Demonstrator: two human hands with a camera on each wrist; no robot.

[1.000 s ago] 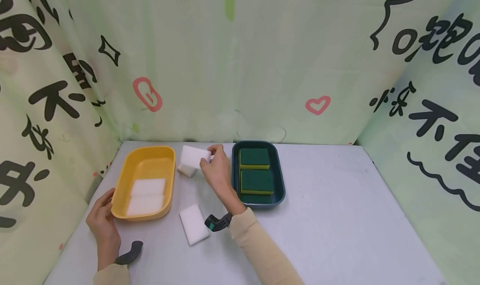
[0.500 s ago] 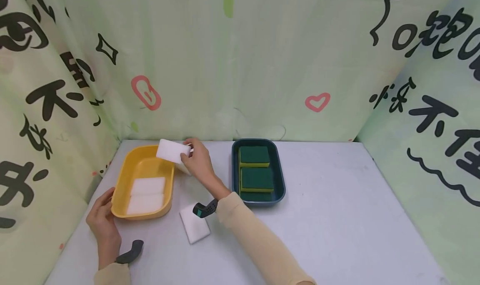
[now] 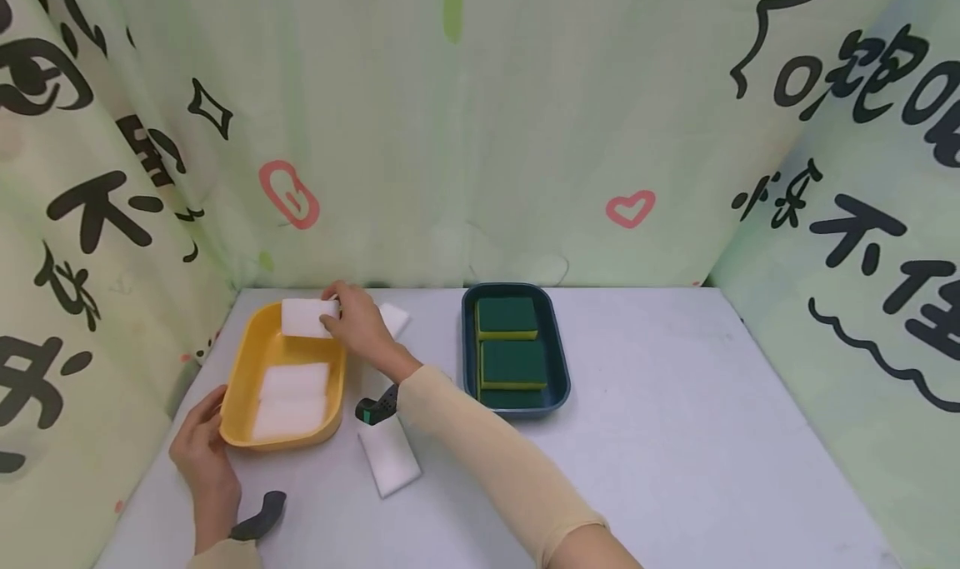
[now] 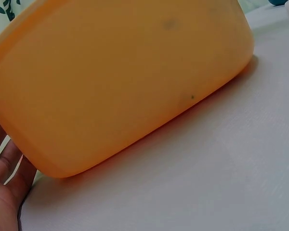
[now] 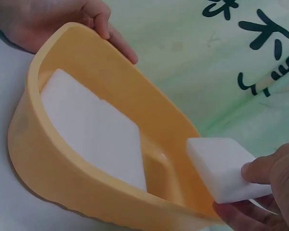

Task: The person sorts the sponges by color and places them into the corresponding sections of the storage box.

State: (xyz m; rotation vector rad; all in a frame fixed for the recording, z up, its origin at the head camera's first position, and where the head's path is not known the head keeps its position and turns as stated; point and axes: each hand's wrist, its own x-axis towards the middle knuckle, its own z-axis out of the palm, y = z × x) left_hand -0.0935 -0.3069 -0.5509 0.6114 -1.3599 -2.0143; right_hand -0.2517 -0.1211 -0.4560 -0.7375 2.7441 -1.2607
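Note:
My right hand (image 3: 362, 323) pinches a white sponge block (image 3: 306, 317) between thumb and fingers, over the far end of the yellow plastic basin (image 3: 339, 423). In the right wrist view this sponge (image 5: 221, 166) is tilted above the rim. Two more white sponges (image 3: 292, 398) lie side by side at the basin's near end. My left hand (image 3: 204, 461) rests against the basin's near left corner, its fingers along the outer wall. The left wrist view shows these fingers (image 4: 9, 161) beside the orange-looking wall (image 4: 120, 86). Another white sponge (image 3: 393, 319) lies partly hidden behind the right hand.
A single white sponge (image 3: 390, 459) lies on the white table (image 3: 675, 436) below the right wrist. Right of it stands a dark blue basin (image 3: 558, 386) holding green-and-yellow scrub sponges (image 3: 513, 365). Patterned curtains (image 3: 450, 136) enclose the table's back and sides.
The right hand has carried its white sponge leftward from between the two basins to over the yellow basin's far end. The left hand has stayed at the basin's corner.

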